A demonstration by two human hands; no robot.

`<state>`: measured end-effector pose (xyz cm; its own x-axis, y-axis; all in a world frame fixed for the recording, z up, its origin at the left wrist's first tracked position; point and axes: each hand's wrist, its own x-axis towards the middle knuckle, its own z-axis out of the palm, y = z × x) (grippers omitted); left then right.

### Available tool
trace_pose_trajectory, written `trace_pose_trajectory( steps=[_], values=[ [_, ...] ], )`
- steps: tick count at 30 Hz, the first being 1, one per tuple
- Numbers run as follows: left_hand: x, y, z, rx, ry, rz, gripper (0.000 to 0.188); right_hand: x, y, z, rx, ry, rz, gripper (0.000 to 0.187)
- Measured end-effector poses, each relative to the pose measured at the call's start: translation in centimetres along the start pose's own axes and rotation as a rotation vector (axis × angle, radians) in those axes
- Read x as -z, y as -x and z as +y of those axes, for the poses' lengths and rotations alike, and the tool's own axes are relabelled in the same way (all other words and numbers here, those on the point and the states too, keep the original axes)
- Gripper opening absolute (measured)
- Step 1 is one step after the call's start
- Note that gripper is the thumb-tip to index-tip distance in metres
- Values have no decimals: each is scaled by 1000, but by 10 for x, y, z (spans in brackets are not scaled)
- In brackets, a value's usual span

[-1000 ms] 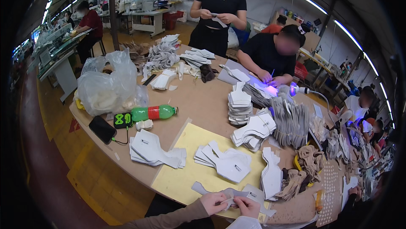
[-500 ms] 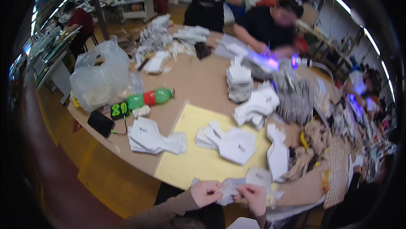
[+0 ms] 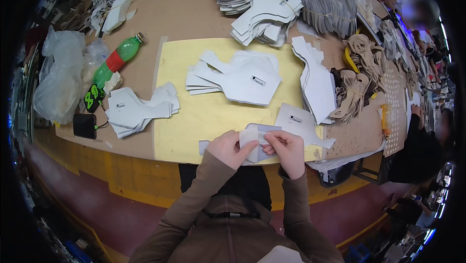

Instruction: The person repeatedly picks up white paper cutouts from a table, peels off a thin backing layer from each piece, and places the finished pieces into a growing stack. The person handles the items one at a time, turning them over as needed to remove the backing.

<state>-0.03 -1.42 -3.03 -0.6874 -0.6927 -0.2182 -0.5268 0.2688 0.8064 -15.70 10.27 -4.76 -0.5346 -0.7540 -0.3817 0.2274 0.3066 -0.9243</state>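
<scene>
At the front edge of the yellow sheet (image 3: 177,64), my left hand (image 3: 226,148) pinches a thin whitish piece of material (image 3: 249,139) between thumb and fingers. My right hand (image 3: 288,149) has its thumb and forefinger closed at the right edge of the same piece. Beneath the hands, a grey cut piece (image 3: 265,127) shows in part. Just beyond my right hand lies a single pale cut piece (image 3: 291,123) with a small dark print. Farther in, a fanned stack of white cut pieces (image 3: 247,79) rests on the sheet.
More white stacks lie left (image 3: 130,111) and right (image 3: 314,81). A green bottle (image 3: 127,49), black phone (image 3: 84,125) and plastic bag (image 3: 60,76) are at the left. Tied grey bundles (image 3: 323,3) stand at the back, tan pieces (image 3: 353,90) and a yellow-orange tool (image 3: 385,117) at the right.
My view has tipped down, so the table shows more from above and the people across it are out of sight. Both hands still pinch the whitish piece.
</scene>
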Motion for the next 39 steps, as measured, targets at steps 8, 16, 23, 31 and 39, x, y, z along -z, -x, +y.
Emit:
trace_pose_trajectory(
  steps=[8, 16, 23, 31, 39],
  values=[
    [9, 2, -29, 82, 312, -122, 30, 1, 0, -1, -13, 23, -17, 17],
    [8, 5, -42, 162, 541, -153, 27, 8, 0, -1, -66, -12, -54, 17],
    [1, 8, -48, 182, 568, -122, 25, 11, 3, -1, -79, -52, -54, 18],
    [4, 11, -44, 242, 656, -125, 26, 16, 11, 0, -167, -66, -69, 17],
    [10, 19, -45, 359, 894, -154, 26, 14, 10, 0, -153, -54, -67, 17]
  ],
)
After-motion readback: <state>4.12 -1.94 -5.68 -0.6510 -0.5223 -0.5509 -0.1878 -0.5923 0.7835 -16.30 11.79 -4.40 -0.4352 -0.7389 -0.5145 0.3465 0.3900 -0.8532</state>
